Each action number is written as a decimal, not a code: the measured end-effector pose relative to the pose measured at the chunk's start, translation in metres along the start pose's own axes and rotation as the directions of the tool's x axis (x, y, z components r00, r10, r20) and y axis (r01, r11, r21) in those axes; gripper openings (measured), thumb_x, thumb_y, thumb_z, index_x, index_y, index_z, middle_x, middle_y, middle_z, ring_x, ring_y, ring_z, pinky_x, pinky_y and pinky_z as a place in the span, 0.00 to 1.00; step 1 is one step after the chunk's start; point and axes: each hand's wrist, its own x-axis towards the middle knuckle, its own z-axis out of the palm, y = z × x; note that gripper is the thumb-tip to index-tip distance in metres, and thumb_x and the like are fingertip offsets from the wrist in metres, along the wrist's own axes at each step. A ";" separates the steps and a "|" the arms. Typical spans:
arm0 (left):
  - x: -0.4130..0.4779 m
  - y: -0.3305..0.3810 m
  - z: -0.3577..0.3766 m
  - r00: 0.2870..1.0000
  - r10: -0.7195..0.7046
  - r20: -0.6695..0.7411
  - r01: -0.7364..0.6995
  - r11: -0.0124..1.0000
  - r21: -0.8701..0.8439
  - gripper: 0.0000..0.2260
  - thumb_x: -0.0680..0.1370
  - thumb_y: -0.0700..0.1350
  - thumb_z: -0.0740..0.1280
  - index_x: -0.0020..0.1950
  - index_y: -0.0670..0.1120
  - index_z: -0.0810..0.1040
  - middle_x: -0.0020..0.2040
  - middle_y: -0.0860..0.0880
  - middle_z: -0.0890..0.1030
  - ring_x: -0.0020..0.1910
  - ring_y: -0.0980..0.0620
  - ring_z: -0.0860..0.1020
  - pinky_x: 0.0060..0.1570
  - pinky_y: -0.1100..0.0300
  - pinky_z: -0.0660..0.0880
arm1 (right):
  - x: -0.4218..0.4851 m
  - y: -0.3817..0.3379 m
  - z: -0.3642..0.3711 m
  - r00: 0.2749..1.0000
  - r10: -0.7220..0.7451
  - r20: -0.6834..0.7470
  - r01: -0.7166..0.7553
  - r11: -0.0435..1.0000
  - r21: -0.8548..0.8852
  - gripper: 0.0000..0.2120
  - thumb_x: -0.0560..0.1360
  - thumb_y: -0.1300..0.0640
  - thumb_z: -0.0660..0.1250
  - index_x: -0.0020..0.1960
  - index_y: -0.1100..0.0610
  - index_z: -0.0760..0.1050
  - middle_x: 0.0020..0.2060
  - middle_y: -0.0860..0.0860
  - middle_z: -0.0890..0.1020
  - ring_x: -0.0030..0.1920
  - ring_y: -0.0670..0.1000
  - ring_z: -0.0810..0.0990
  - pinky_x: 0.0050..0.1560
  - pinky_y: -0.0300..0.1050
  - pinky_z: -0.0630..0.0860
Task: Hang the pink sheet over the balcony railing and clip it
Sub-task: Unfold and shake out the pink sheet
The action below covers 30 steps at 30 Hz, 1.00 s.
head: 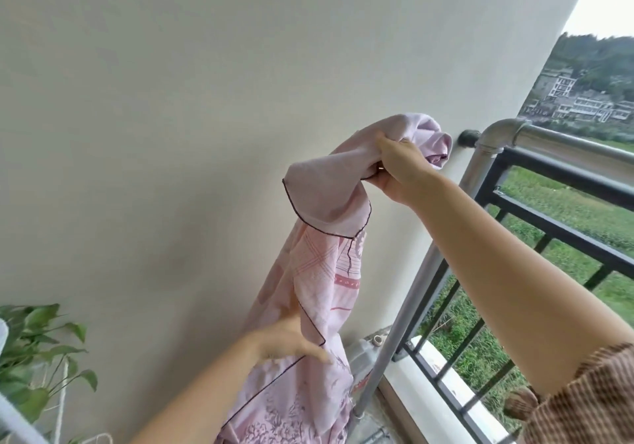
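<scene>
We face the pale wall, with the balcony railing running off to the right. The pink sheet hangs bunched just left of the railing, not yet over it. Our right hand has its fingers clamped on the top bunch. Our left hand, lower and nearer, lays straight fingers against the hanging cloth. We should find an edge, spread it wide, then lift it across the railing.
</scene>
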 end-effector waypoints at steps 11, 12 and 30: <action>-0.027 0.077 -0.136 0.798 -0.113 -0.592 0.089 0.994 -0.069 0.10 0.79 0.41 0.58 0.51 0.39 0.78 0.46 0.38 0.82 0.43 0.44 0.81 0.44 0.45 0.80 | -0.031 -0.003 -0.047 0.953 0.293 -0.078 -0.059 -0.073 -0.996 0.15 0.81 0.56 0.53 0.51 0.68 0.71 0.35 0.62 0.83 0.35 0.59 0.85 0.35 0.51 0.82; -0.034 0.102 -0.148 0.783 -0.024 -0.621 -0.017 0.998 -0.059 0.10 0.80 0.39 0.57 0.46 0.42 0.77 0.42 0.41 0.81 0.39 0.47 0.80 0.39 0.50 0.80 | -0.027 0.000 -0.045 0.984 0.176 0.016 0.040 -0.134 -0.990 0.13 0.80 0.58 0.55 0.52 0.67 0.73 0.36 0.59 0.82 0.35 0.57 0.84 0.33 0.48 0.80; -0.040 0.010 -0.047 0.872 -0.056 -0.485 -0.027 0.986 -0.163 0.56 0.56 0.52 0.77 0.77 0.57 0.49 0.76 0.53 0.55 0.76 0.53 0.54 0.72 0.54 0.56 | -0.025 0.028 0.008 0.932 -0.306 0.194 0.353 0.887 -0.299 0.07 0.72 0.61 0.71 0.50 0.55 0.78 0.41 0.46 0.83 0.38 0.38 0.81 0.37 0.35 0.78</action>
